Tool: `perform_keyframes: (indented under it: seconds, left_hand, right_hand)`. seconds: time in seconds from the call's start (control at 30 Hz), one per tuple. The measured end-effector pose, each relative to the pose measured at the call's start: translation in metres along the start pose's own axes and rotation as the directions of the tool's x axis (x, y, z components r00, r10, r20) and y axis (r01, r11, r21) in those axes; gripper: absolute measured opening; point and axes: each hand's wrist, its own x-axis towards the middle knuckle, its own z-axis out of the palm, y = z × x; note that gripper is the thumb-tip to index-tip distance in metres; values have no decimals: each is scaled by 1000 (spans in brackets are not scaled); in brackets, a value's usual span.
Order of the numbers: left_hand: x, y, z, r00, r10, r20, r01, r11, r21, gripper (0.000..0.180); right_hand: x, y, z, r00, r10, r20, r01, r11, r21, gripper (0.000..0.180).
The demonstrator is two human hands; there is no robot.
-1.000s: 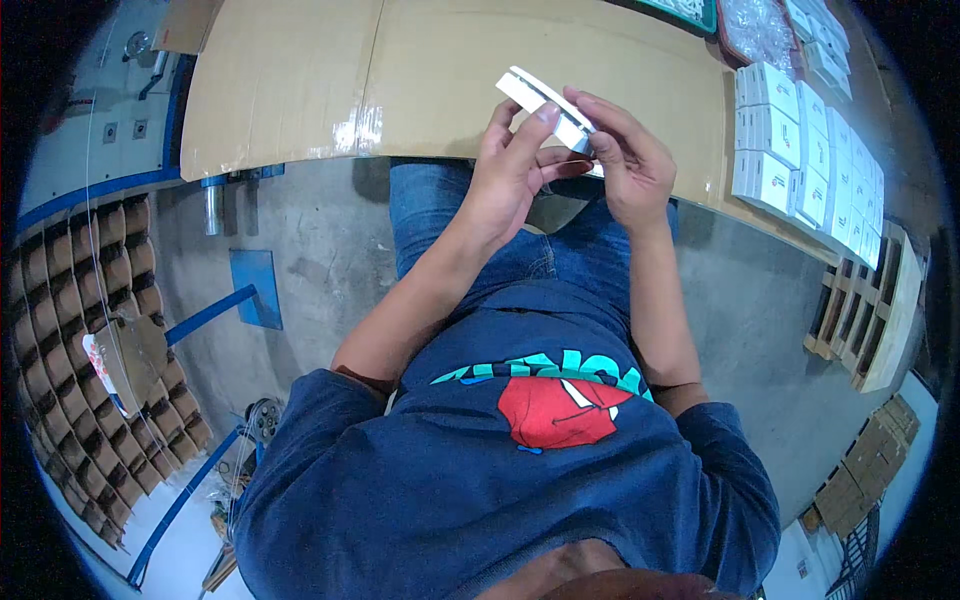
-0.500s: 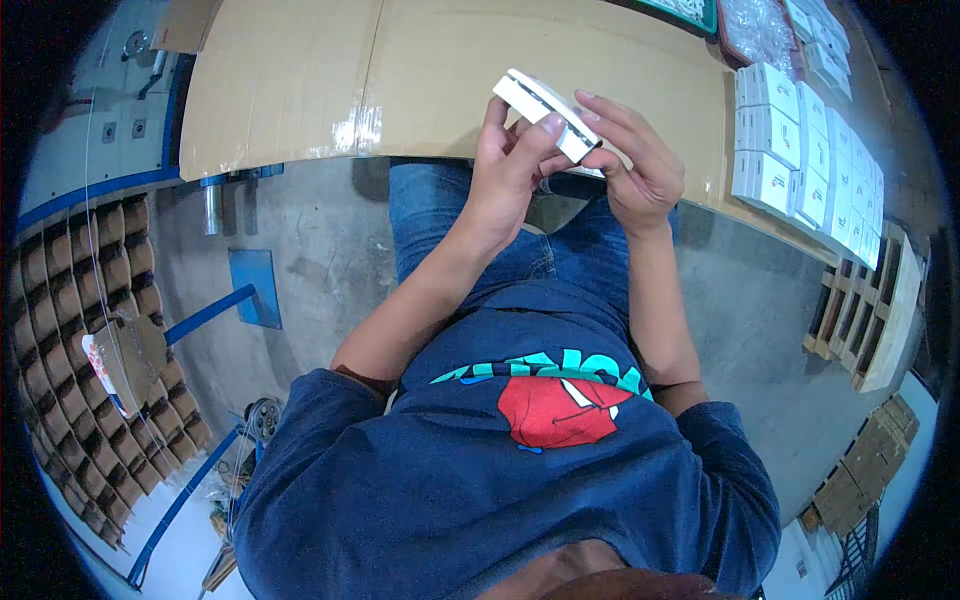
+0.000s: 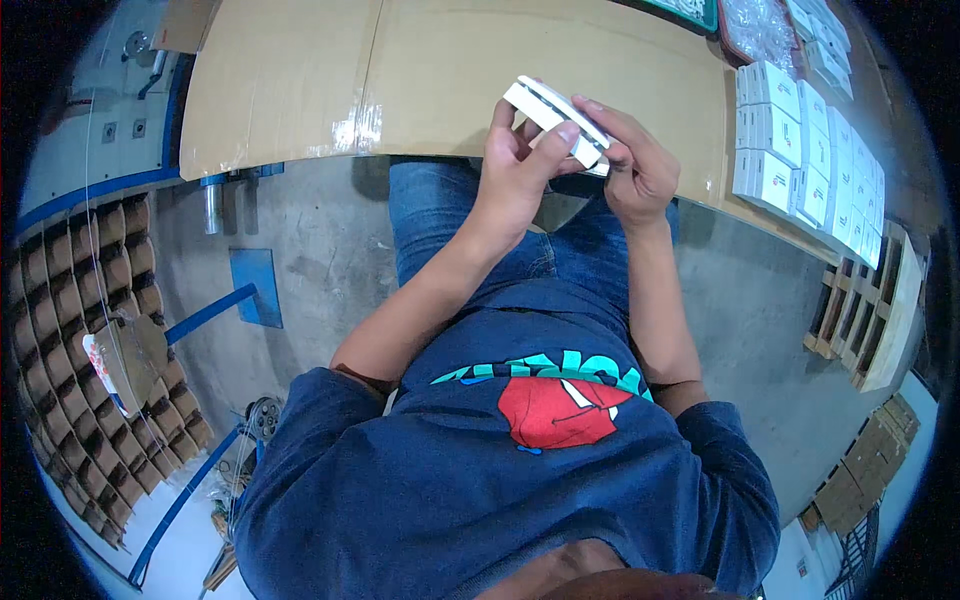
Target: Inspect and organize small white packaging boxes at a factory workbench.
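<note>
A small white box [image 3: 540, 108] with a dark gap along its side is held tilted just past the table's near edge, over my lap. My left hand [image 3: 508, 182] grips it from the left, the thumb pressed along its near side and the other fingers behind and beneath. On the right, my right hand [image 3: 643, 178] has its fingers bent around the box's right end and far edge, thumb near the corner. What lies inside the box is hidden.
A cardboard-covered table [image 3: 480, 60] stretches ahead. Stacked white boxes [image 3: 785, 150] line its right side. Behind them sit a green tray [image 3: 690, 12] of white parts and a red-brown bin [image 3: 755, 35] of clear plastic. A wooden pallet [image 3: 875, 310] stands right; a cardboard divider rack [image 3: 100, 300] left.
The white box has shifted slightly right and nearer to me. My right hand's fingers, more stretched before, are now bent in closer against the box's right end.
</note>
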Motion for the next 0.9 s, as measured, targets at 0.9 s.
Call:
perform_keyframes:
  seconds: [0.9]
  left_hand:
    - [-1, -16, -10, 989, 149, 19, -150, 985, 80, 91]
  right_hand:
    - [14, -8, -12, 972, 149, 182, -176, 974, 144, 45]
